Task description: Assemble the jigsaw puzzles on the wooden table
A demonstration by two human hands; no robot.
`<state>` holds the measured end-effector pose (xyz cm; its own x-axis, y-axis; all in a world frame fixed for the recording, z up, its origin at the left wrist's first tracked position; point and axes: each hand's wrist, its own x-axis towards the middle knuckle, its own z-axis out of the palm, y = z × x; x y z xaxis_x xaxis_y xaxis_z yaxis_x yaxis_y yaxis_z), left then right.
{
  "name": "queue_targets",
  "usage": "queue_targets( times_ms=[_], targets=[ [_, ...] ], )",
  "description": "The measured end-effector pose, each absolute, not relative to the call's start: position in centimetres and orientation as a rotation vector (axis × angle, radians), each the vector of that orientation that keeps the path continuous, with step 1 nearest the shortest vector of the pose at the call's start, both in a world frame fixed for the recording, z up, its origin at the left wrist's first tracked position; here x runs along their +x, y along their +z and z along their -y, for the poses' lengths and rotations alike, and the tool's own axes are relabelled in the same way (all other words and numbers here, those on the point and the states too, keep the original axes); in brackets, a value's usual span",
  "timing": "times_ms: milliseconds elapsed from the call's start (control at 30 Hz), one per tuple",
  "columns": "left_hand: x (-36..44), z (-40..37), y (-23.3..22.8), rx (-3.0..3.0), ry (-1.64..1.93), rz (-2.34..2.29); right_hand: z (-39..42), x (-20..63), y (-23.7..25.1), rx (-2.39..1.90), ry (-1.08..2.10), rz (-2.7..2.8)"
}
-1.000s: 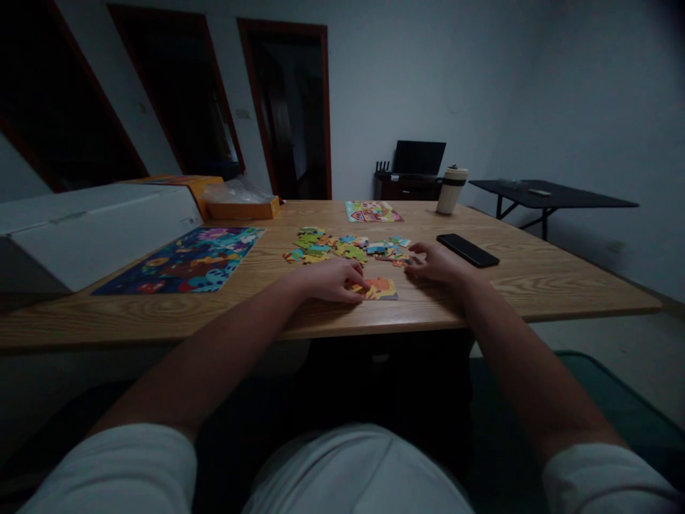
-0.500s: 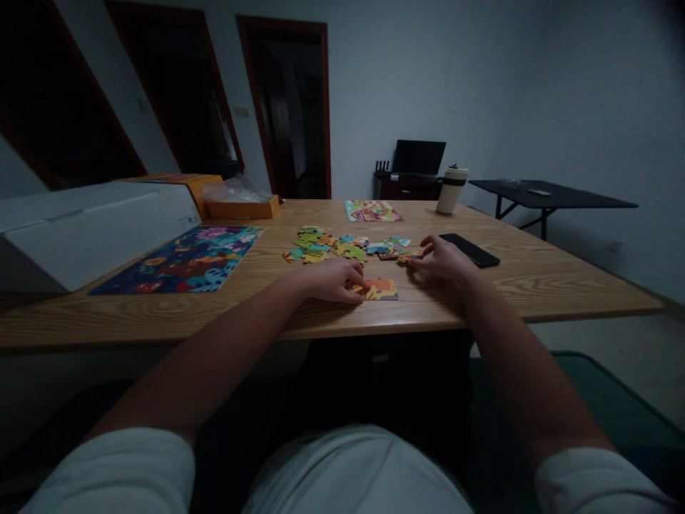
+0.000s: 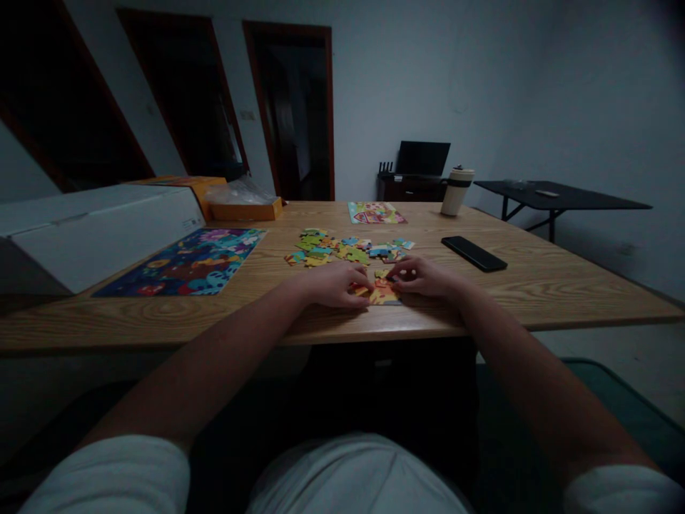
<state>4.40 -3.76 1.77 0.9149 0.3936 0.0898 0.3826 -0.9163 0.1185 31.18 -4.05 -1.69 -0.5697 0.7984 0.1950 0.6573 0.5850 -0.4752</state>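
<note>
A small joined section of orange and yellow jigsaw puzzle point(image 3: 385, 293) lies near the table's front edge. My left hand point(image 3: 338, 284) rests at its left side, thumb and bent fingers closed on its edge. My right hand point(image 3: 422, 277) is over the upper right of the section, its fingers pinching a puzzle piece point(image 3: 382, 273) that they partly hide. Whether that piece touches the section cannot be made out. Just beyond both hands lies a loose pile of green, yellow and blue puzzle pieces point(image 3: 350, 250).
On the wooden table point(image 3: 546, 293), a black phone point(image 3: 474, 253) lies to the right. Farther back are a cup point(image 3: 457, 193) and a pink picture sheet point(image 3: 376, 213). A dark blue picture sheet point(image 3: 187, 264), a white box point(image 3: 107, 232) and an orange box point(image 3: 246, 211) with clear plastic occupy the left.
My right hand has moved left and nearer, from the right end of the pile to the joined section, bringing a piece along. My left hand has stayed at the section's left side.
</note>
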Motion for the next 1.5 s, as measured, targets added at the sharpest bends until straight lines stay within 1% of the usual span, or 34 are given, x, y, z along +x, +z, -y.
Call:
queue_targets(
  times_ms=[167,400,667,933,1133,1233,1300,1400,1500],
  targets=[
    [4.8,3.5,1.1,3.03,0.17,-0.647,3.9,30.8,-1.7,-1.082,0.401,2.454],
    [4.7,3.0,0.5,3.011,0.077,-0.707,3.2,30.5,-2.5,-1.093,0.316,2.456],
    [4.9,2.9,0.7,3.016,-0.025,-0.845,3.7,29.8,-1.9,-1.224,0.246,2.433],
    [5.0,2.7,0.6,3.065,0.067,-0.726,3.2,30.6,-2.5,-1.213,0.34,2.394],
    [5.2,3.1,0.5,3.038,0.009,-0.741,3.7,30.4,-2.4,-1.202,0.302,2.455],
    [5.0,2.8,0.6,3.074,0.04,-0.811,4.4,29.9,-2.0,-1.177,0.209,2.506],
    [4.7,2.0,0.6,3.108,0.186,-0.917,4.7,29.7,-1.9,-1.179,0.191,2.513],
    [3.9,0.1,0.5,3.104,0.39,-1.217,4.5,29.9,-1.9,-1.204,0.239,2.503],
    [3.3,-1.6,0.1,3.057,0.339,-1.409,3.9,30.4,-2.1,-1.244,0.277,2.479]
  ],
)
